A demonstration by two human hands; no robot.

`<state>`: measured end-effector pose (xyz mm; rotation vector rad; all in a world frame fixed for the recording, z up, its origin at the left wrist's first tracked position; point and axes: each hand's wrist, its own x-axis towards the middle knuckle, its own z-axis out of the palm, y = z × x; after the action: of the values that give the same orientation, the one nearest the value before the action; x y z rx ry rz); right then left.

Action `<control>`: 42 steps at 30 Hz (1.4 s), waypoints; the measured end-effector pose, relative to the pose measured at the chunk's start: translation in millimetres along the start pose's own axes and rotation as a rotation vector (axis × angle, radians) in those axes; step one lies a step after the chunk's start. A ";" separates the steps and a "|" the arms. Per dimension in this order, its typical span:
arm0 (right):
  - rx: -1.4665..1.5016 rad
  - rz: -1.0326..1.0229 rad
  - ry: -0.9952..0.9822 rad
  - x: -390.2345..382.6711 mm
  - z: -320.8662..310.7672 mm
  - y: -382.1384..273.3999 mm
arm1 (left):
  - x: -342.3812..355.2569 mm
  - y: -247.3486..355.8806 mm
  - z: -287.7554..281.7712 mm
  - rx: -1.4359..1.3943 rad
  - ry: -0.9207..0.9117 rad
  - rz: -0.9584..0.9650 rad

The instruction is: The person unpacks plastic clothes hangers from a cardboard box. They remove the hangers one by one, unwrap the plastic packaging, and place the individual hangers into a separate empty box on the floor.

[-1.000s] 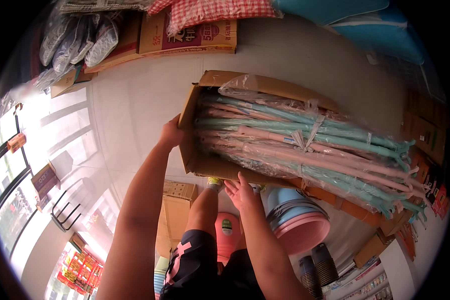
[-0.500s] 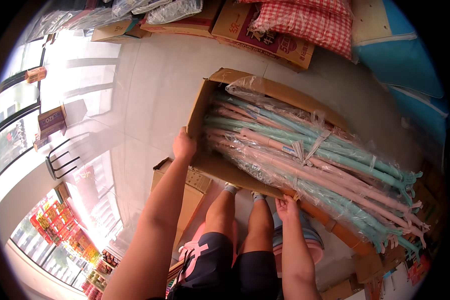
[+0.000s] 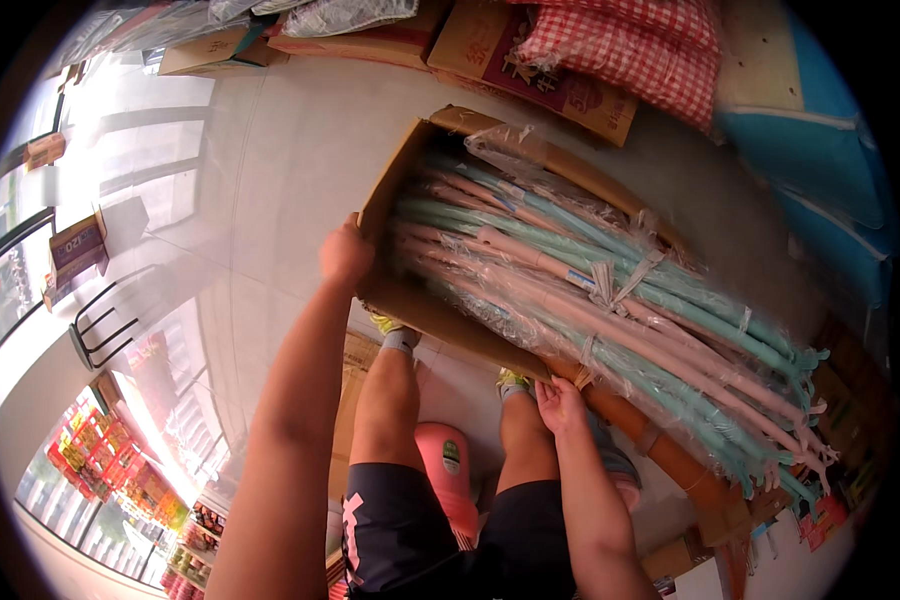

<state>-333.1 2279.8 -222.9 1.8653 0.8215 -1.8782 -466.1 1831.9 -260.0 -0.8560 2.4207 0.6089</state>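
Observation:
A long, open cardboard box (image 3: 440, 326) is held tilted in front of me. It is packed with a bundle of slim pink and mint-green poles (image 3: 660, 345) in clear plastic, and their branched ends stick out past the box at the right. My left hand (image 3: 347, 252) is closed over the box's left end, fingers hidden behind the cardboard. Lower down, my right hand (image 3: 562, 402) pinches the near edge of the box beside a torn flap. What supports the box's right end is hidden.
Cardboard cartons (image 3: 530, 75) and red checked bags (image 3: 620, 55) line the far side. Blue fabric packs (image 3: 820, 170) stand at the right. A pink plastic item (image 3: 447, 475) lies between my legs, near another carton. A dark-legged stool (image 3: 100, 330) and snack shelves (image 3: 115, 455) are at the left.
The box's left end has shifted slightly left and away, with both hands still on it. My legs have moved farther apart, and the pink plastic item shows more fully between them.

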 end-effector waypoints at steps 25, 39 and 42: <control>-0.240 0.042 0.045 -8.7 16.1 -8.7 | -24.4 -23.2 -26.5 -0.123 0.018 0.049; -0.245 0.057 0.004 9.5 9.1 -19.2 | -44.5 -18.8 -28.2 -0.162 0.127 0.038; -0.230 0.062 0.050 6.7 5.0 -18.0 | -39.8 -9.2 -42.1 -0.140 0.046 0.029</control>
<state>-348.7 2291.3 -227.1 1.7807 0.9411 -1.6302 -445.6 1819.9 -206.3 -0.9016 2.4589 0.7862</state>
